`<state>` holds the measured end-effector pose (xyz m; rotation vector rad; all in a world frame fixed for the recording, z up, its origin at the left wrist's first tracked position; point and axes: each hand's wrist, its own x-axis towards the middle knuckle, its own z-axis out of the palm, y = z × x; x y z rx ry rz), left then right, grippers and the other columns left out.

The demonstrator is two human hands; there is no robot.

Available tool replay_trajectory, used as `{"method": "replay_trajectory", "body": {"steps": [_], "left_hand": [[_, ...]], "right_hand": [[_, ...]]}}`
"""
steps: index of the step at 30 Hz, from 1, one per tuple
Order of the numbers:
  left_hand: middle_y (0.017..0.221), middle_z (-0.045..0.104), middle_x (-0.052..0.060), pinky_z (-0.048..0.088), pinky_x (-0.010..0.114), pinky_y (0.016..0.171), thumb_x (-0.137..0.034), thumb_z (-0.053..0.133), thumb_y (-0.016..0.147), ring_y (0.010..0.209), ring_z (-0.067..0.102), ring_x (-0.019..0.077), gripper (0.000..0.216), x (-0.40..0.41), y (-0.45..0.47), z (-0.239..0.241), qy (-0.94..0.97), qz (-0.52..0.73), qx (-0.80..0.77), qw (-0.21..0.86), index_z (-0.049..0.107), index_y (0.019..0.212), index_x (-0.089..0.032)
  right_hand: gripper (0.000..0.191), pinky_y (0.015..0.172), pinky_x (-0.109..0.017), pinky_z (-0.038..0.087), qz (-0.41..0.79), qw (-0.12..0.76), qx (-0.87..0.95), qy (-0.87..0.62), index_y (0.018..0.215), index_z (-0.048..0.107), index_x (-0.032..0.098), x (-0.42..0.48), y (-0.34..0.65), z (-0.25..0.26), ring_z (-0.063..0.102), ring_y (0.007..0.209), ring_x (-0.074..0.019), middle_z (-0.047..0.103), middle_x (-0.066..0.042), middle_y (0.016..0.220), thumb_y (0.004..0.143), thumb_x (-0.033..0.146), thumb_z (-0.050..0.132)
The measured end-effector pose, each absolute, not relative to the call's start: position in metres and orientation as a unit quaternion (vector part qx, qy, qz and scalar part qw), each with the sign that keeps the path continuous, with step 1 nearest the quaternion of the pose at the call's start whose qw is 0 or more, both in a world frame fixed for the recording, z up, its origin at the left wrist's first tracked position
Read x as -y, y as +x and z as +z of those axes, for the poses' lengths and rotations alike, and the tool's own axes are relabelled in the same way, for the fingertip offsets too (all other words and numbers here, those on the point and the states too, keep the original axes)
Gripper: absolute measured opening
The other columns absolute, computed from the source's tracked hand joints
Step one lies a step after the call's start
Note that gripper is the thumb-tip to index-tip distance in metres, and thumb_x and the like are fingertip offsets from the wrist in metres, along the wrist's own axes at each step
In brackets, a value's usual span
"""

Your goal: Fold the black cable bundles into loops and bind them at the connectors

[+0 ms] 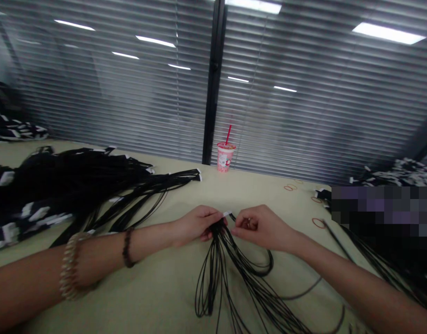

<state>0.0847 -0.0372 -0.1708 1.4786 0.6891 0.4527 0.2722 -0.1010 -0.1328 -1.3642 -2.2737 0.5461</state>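
Observation:
My left hand (197, 224) is closed round the top of a bundle of thin black cords (234, 278) that fans out toward me over the pale yellow table (158, 287). A small white tag (227, 214) sticks out between my two hands. My right hand (260, 227) is pinched shut beside it, fingers at the cords' upper ends. I wear a beaded bracelet and a dark band on the left wrist.
A big heap of black cords with white tags (70, 185) lies at the left. A pink cup with a red straw (225, 157) stands at the far edge by the window blinds. Rubber bands (318, 222) lie at the right, near more cords (391, 176).

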Motion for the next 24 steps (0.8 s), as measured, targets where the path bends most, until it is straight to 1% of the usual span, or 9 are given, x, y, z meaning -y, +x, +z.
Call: {"method": "replay_trajectory", "body": {"steps": [2, 4, 8, 10, 13, 16, 19, 21, 24], "left_hand": [[0.054, 0.049, -0.005, 0.024, 0.013, 0.033, -0.045, 0.044, 0.075, 0.034, 0.036, -0.0004, 0.035, 0.036, 0.085, -0.172, 0.654, 0.203, -0.307, 0.661, 0.052, 0.082, -0.011], [0.051, 0.047, -0.006, 0.024, 0.013, 0.034, -0.044, 0.044, 0.075, 0.034, 0.036, 0.0001, 0.035, 0.036, 0.085, -0.172, 0.656, 0.199, -0.309, 0.659, 0.052, 0.081, -0.011], [0.044, 0.043, -0.006, 0.023, 0.013, 0.034, -0.046, 0.042, 0.076, 0.033, 0.035, 0.001, 0.036, 0.038, 0.085, -0.171, 0.679, 0.184, -0.307, 0.641, 0.05, 0.078, -0.011], [0.044, 0.042, -0.007, 0.023, 0.013, 0.034, -0.048, 0.041, 0.076, 0.033, 0.035, 0.0011, 0.037, 0.038, 0.085, -0.17, 0.688, 0.18, -0.311, 0.63, 0.05, 0.076, -0.011], [0.054, 0.049, -0.004, 0.023, 0.013, 0.034, -0.047, 0.044, 0.075, 0.035, 0.037, 0.0002, 0.037, 0.038, 0.084, -0.17, 0.666, 0.193, -0.301, 0.655, 0.051, 0.08, -0.011], [0.069, 0.055, -0.001, 0.021, 0.012, 0.034, -0.045, 0.048, 0.074, 0.037, 0.036, -0.0019, 0.038, 0.036, 0.083, -0.169, 0.628, 0.211, -0.284, 0.693, 0.052, 0.089, -0.011], [0.065, 0.054, -0.002, 0.021, 0.011, 0.035, -0.045, 0.049, 0.073, 0.038, 0.035, -0.0023, 0.038, 0.035, 0.082, -0.168, 0.615, 0.207, -0.283, 0.706, 0.054, 0.088, -0.01], [0.059, 0.051, -0.003, 0.022, 0.011, 0.035, -0.044, 0.051, 0.072, 0.038, 0.036, -0.0019, 0.036, 0.034, 0.082, -0.169, 0.613, 0.206, -0.281, 0.709, 0.054, 0.083, -0.01], [0.051, 0.046, -0.005, 0.024, 0.012, 0.035, -0.044, 0.05, 0.073, 0.037, 0.038, -0.0005, 0.035, 0.035, 0.082, -0.17, 0.618, 0.202, -0.283, 0.705, 0.054, 0.08, -0.01]], "right_hand": [[0.011, 0.05, -0.016, 0.031, 0.13, 0.222, 0.833, -0.491, 0.072, 0.057, 0.016, 0.111, 0.256, -0.139, 0.043, 0.05, -0.0041, 0.054, 0.003, 0.059, 0.074, 0.025, 0.05], [0.006, 0.052, -0.016, 0.031, 0.089, 0.214, 0.837, -0.496, 0.073, 0.054, 0.016, 0.115, 0.249, -0.147, 0.046, 0.053, -0.0054, 0.056, 0.003, 0.061, 0.072, 0.021, 0.052], [0.005, 0.049, -0.015, 0.03, 0.107, 0.201, 0.842, -0.49, 0.075, 0.049, 0.016, 0.109, 0.256, -0.158, 0.045, 0.051, -0.0057, 0.054, 0.004, 0.061, 0.071, 0.018, 0.051], [0.003, 0.049, -0.015, 0.029, 0.086, 0.199, 0.847, -0.485, 0.073, 0.049, 0.016, 0.104, 0.261, -0.159, 0.044, 0.051, -0.0056, 0.052, 0.003, 0.061, 0.071, 0.016, 0.051], [0.007, 0.052, -0.016, 0.03, 0.031, 0.218, 0.858, -0.464, 0.071, 0.051, 0.015, 0.101, 0.263, -0.159, 0.044, 0.056, -0.0062, 0.051, 0.002, 0.066, 0.069, 0.009, 0.049], [0.013, 0.054, -0.015, 0.032, 0.031, 0.262, 0.865, -0.427, 0.072, 0.053, 0.016, 0.103, 0.26, -0.16, 0.045, 0.06, -0.0065, 0.05, 0.001, 0.066, 0.068, 0.005, 0.047], [0.014, 0.052, -0.015, 0.035, 0.055, 0.301, 0.854, -0.422, 0.081, 0.054, 0.016, 0.107, 0.256, -0.164, 0.044, 0.055, -0.0056, 0.052, 0.002, 0.068, 0.069, 0.01, 0.051], [0.022, 0.054, -0.017, 0.038, 0.036, 0.315, 0.852, -0.416, 0.095, 0.053, 0.017, 0.109, 0.255, -0.166, 0.046, 0.056, -0.0059, 0.054, 0.0, 0.076, 0.073, 0.015, 0.051], [0.028, 0.067, -0.02, 0.043, -0.027, 0.293, 0.878, -0.378, 0.108, 0.052, 0.021, 0.107, 0.257, -0.171, 0.052, 0.076, -0.0092, 0.056, -0.004, 0.092, 0.081, 0.018, 0.043]]}}
